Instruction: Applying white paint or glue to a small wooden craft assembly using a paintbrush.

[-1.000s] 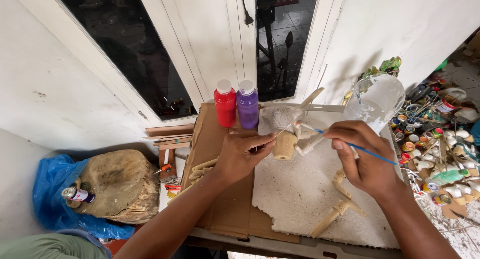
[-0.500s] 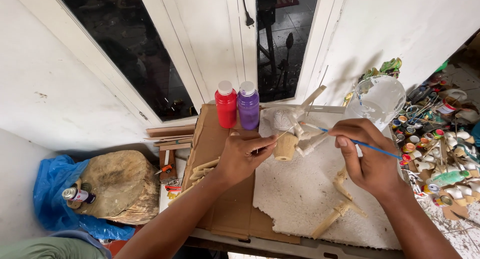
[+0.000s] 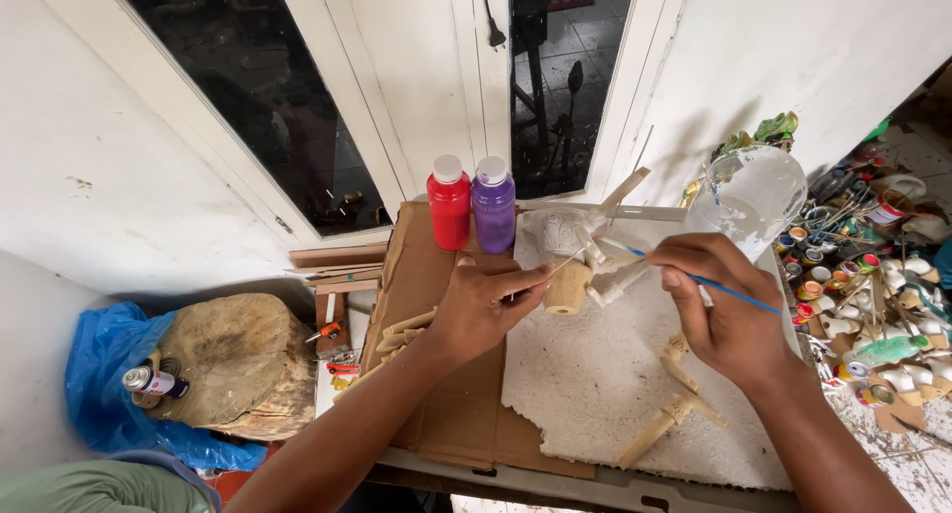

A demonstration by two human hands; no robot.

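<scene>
My left hand (image 3: 486, 305) pinches a thin stick that carries a small tan wooden figure (image 3: 568, 287) over a white foam slab (image 3: 605, 384). My right hand (image 3: 719, 310) grips a thin blue paintbrush (image 3: 729, 290), with its tip against the white-painted limbs of the figure (image 3: 610, 275). Just behind the figure lies a white carved piece (image 3: 557, 231). A red paint bottle (image 3: 448, 203) and a purple paint bottle (image 3: 493, 205) stand upright on brown cardboard (image 3: 436, 275) at the back.
More bare wooden figure parts (image 3: 679, 404) lie on the foam near my right wrist. A clear plastic cup (image 3: 749, 198) stands at the right. Several small paint pots (image 3: 863, 305) litter the floor at right. A wood stump (image 3: 233, 364) on blue plastic with a spray can (image 3: 149, 381) sits left.
Both hands have stayed almost in place. The brush tip has shifted slightly along the figure's white parts.
</scene>
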